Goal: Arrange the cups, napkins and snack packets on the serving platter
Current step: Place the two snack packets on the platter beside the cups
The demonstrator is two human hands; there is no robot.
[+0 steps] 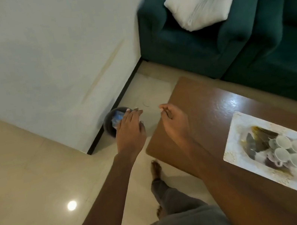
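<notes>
Cups (285,150) sit far right in my view, so I list items from the left first. At left, a dark round bin (109,125) stands on the tiled floor (27,181) against the white wall (35,52), with blue-and-white wrapping (116,118) inside it. My left hand (129,129) hangs over the bin's rim, fingers extended and spread, holding nothing. My right hand (174,121) hovers just beside it, above the near corner of the wooden table (201,107), fingers loosely curled; I cannot tell whether anything is pinched in them. Behind the table stands a green sofa (202,50) with a white cushion (198,5). At right, the cups cluster rim-up on the patterned rectangular serving platter (244,125), which rests on the table.
</notes>
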